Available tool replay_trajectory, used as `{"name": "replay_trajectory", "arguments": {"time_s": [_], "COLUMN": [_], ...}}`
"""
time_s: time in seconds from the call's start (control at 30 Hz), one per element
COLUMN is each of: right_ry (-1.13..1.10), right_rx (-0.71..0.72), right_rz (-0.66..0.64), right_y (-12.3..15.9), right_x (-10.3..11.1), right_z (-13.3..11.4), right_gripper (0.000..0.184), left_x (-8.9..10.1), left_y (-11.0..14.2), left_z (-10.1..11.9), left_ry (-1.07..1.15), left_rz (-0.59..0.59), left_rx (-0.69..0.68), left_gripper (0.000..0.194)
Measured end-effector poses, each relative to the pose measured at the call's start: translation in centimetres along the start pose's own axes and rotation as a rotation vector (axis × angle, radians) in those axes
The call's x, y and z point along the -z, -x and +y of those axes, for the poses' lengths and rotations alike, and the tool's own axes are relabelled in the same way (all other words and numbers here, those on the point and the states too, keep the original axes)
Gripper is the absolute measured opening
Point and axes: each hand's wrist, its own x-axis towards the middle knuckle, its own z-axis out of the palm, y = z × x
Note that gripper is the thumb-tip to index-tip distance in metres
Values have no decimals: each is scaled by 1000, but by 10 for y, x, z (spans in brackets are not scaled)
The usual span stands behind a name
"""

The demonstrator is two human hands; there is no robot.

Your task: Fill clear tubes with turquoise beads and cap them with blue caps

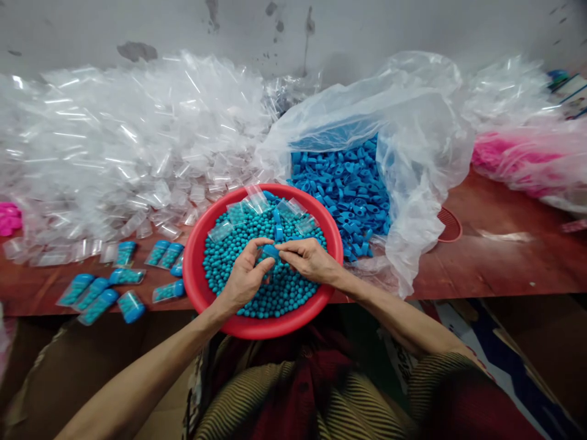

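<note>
Over a red basin (197, 305) of teal beads (270, 299), my two hands meet at a small blue cap (270, 251). My left hand (245, 275) is closed around the small clear container under that cap, mostly hidden by the fingers. The fingertips of my right hand (309, 258) pinch the cap from the other side. Several clear empty containers (257, 199) lie on the beads toward the basin's far side. Among them a loose blue cap (277, 225) rests just beyond my hands.
Left of the basin lie several capped containers of beads (98, 305), near the front edge of the red-brown table (495, 256). Behind them is a large heap of clear containers (137, 134). An open plastic bag (413, 165) holds blue caps (343, 189); pink items (518, 156) sit in plastic farther right.
</note>
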Motion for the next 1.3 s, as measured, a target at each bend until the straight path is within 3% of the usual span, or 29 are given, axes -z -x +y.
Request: {"name": "replay_trajectory", "arguments": {"time_s": [0.1, 0.2, 0.33, 0.43, 0.5, 0.57, 0.67, 0.77, 0.83, 0.93, 1.1, 1.3], "right_ry": [79, 66, -150, -373, -389, -266, 24, 277, 433, 615, 670, 572], "right_rx": [96, 100, -80, -273, -282, -208, -32, 89, 93, 45, 76, 29], "right_rz": [-39, -72, -156, -57, 66, 129, 26, -112, -146, -142, -116, -69], "right_y": [-3, -5, -10, -12, -13, -11, -5, 1, 3, 3, 2, 7], "right_x": [2, 8, 18, 17, 11, 4, -4, -12, -17, -21, -23, -22], "right_z": [3, 4, 6, 8, 8, 5, -5, -15, -20, -25, -25, -23], "right_gripper": [25, 23, 23, 46, 58, 50, 44, 82, 105, 104, 96, 90], "left_x": [-1, 3, 11, 13, 11, 8, 5, 3, 3, 5, 7, 2], "left_y": [-2, -4, -4, -2, -1, 0, 1, 1, 1, 2, 6, 7], "left_z": [-2, -3, -2, -1, -2, -3, -4, -4, -4, -3, -1, 0], "left_ry": [0, -16, -76, -109, -121, -126, -157, -187, -169, -134, -125, -125], "left_rz": [28, 34, -64, -108, -98, -66, 3, 51, 35, 0, -6, 39], "left_rx": [-35, -28, 35, 34, 20, 3, -51, -135, -164, -153, -109, -142], "left_gripper": [29, 31, 37, 35, 33, 35, 45, 48, 49, 48, 51, 37]}}
